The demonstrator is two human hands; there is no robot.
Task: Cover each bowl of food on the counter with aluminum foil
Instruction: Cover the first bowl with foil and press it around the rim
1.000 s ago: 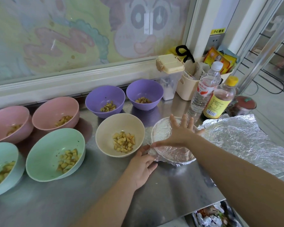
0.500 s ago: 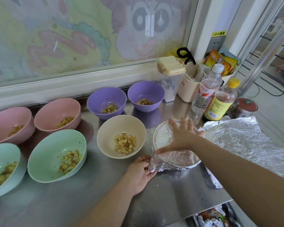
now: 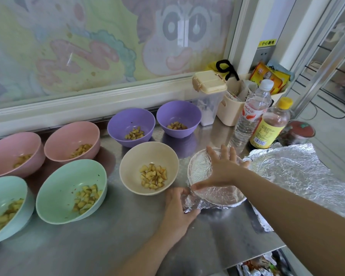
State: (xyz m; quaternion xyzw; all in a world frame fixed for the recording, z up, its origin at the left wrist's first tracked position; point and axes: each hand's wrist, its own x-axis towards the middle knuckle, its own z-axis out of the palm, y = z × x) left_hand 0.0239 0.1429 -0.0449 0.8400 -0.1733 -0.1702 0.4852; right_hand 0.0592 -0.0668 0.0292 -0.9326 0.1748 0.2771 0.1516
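A foil-covered bowl (image 3: 213,193) stands on the steel counter (image 3: 112,240) right of centre. My right hand (image 3: 222,166) lies flat on its foil top, fingers spread. My left hand (image 3: 178,206) pinches the crumpled foil edge at the bowl's near-left side. Next to it stands an uncovered cream bowl (image 3: 148,168) with diced food. Two purple bowls (image 3: 130,126) (image 3: 178,118), two pink bowls (image 3: 72,141) (image 3: 13,154) and two green bowls (image 3: 71,191) (image 3: 5,208) also hold diced food, all uncovered.
A loose crinkled foil sheet (image 3: 299,176) lies at the right counter edge. Behind it stand a water bottle (image 3: 252,112), a yellow-capped bottle (image 3: 271,124), a red-lidded jar (image 3: 300,131), a lidded clear container (image 3: 208,100) and a cream caddy (image 3: 232,108).
My left hand has closed its fingers onto the foil edge at the bowl's near-left side. My right hand stays flat on the foil top.
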